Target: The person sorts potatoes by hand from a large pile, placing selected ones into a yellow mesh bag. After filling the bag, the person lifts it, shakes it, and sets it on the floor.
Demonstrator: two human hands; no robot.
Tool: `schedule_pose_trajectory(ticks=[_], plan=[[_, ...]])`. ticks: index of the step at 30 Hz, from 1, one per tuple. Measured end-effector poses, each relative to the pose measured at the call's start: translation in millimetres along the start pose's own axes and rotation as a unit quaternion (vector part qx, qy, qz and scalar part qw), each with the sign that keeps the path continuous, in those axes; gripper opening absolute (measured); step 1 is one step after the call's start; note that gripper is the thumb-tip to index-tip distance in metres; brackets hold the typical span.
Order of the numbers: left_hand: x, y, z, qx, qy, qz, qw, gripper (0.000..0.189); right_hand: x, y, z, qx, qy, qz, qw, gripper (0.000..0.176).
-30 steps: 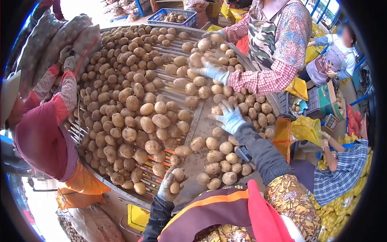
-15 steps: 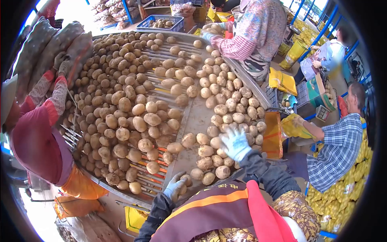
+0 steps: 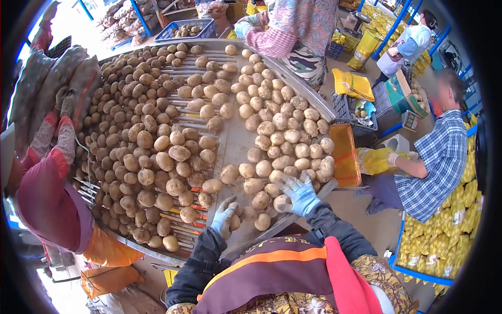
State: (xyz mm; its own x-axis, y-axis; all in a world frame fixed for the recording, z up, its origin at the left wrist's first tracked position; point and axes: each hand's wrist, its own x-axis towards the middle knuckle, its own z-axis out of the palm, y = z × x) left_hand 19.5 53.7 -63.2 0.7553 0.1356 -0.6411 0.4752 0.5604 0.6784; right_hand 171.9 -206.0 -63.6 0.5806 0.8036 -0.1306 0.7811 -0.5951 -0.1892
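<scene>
Both hands wear pale blue-white gloves. My left hand (image 3: 225,217) is at the near edge of the sorting table, its fingers curled against a potato (image 3: 235,223). My right hand (image 3: 300,194) lies over the right-hand pile of potatoes (image 3: 282,137) with its fingers spread. Beside its thumb sits a single potato (image 3: 282,203), partly covered. Between the two hands, a few loose potatoes (image 3: 262,222) rest on the metal surface. A bare metal strip (image 3: 235,144) parts this pile from the larger spread of potatoes (image 3: 144,138) on the slatted rollers.
At the left, a person in maroon (image 3: 55,193) grips large mesh sacks (image 3: 57,78). Across the table stands a person in a patterned top (image 3: 303,26). On the right, a person in a checked shirt (image 3: 439,162) holds a yellow mesh bag (image 3: 379,161) near an orange chute (image 3: 345,157).
The view has shifted, moving the table left and up. My right hand has come down nearer the table's front edge. The person across the table has drawn their hands back from the potatoes.
</scene>
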Motion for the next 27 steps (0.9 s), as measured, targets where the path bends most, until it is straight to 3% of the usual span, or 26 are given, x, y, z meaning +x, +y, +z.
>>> schedule_pose_trajectory(ticks=[2,4,9,10,11,13,15,16,19,22,23,27], plan=[[-2.7,9.8,9.2,-0.038,0.003,0.017,0.999,0.052,0.9,2.2,-1.6,-0.013,-0.010,0.000,1.000,0.081],[-6.9,16.2,10.8,-0.206,-0.067,0.042,0.975,0.053,0.8,0.6,-2.0,-0.018,0.006,-0.004,1.000,0.081],[-42.7,31.3,13.0,-0.310,-0.076,0.039,0.947,0.064,6.9,-45.4,-1.9,0.029,0.057,-0.038,0.997,0.065],[-45.4,29.4,11.2,-0.330,-0.073,0.041,0.940,0.063,12.0,-62.4,2.2,0.026,0.082,-0.131,0.988,0.061],[-47.3,27.7,9.9,-0.350,-0.072,0.043,0.933,0.063,22.3,-79.4,-12.8,0.028,-0.008,-0.196,0.980,0.060],[-47.3,16.3,-2.8,-0.365,-0.067,0.046,0.928,0.060,43.5,-77.5,3.7,-0.046,0.014,-0.182,0.982,0.061],[-52.9,13.1,-12.7,-0.369,-0.099,0.055,0.923,0.057,74.1,-64.3,5.4,-0.011,0.100,-0.030,0.994,0.062],[-60.0,13.3,-9.7,-0.397,-0.041,0.036,0.916,0.050,90.8,-59.2,2.7,-0.046,0.079,-0.012,0.996,0.058],[-58.6,2.7,-15.4,-0.448,-0.041,0.045,0.892,0.050,138.0,-62.6,-0.4,-0.064,0.030,-0.029,0.997,0.045],[-60.3,0.5,-16.5,-0.479,-0.024,0.048,0.876,0.050,167.6,-82.8,9.4,-0.209,0.003,-0.060,0.976,0.037],[-60.6,1.8,-18.0,-0.494,-0.018,0.049,0.868,0.050,178.6,-88.0,13.9,-0.240,-0.056,-0.042,0.968,0.036],[-64.2,0.0,-24.6,-0.507,0.030,0.043,0.860,0.052,173.0,-81.0,15.1,-0.252,-0.090,-0.067,0.961,0.041]])
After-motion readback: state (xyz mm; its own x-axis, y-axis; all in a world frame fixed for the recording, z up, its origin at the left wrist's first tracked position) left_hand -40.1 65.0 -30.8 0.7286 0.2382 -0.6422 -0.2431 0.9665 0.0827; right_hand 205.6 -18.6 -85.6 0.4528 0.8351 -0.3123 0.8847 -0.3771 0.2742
